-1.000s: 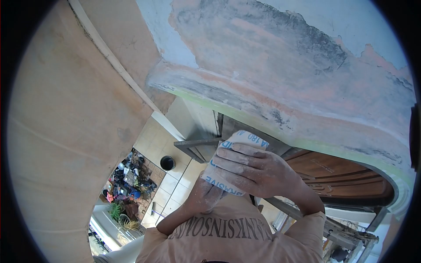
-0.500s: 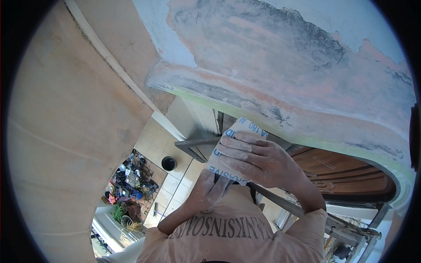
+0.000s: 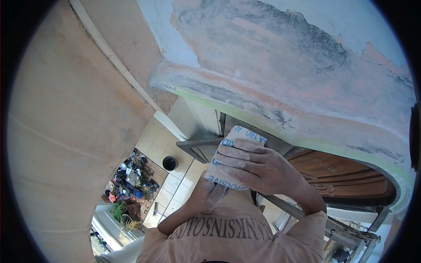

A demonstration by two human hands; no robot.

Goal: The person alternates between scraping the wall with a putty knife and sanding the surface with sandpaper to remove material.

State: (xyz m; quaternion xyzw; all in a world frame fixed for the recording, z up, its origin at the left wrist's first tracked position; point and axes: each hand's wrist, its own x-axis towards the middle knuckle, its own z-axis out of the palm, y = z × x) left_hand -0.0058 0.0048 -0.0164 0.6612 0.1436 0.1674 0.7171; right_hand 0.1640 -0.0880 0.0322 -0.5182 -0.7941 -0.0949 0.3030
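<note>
A sheet of sandpaper with blue lettering on its pale backing is between my two hands, in front of my chest. My right hand lies across the printed side, its dusty fingers close together and the thumb hidden. From below, my left hand grips the sheet's lower left edge; its fingertips are partly covered by the paper. The sheet bends a little along its lower edge. Beyond it is a wall ledge with patchy grey, pink and pale green surfaces.
A curved tan wall rises on the left. Below are a dark bucket on floor tiles and a pile of mixed items. A brown wooden panel sits under the ledge, near a metal frame at lower right.
Both hands and the sandpaper have come slightly lower, towards my chest. My right hand has shifted a little on the sheet, whose lower edge now looks more rounded.
</note>
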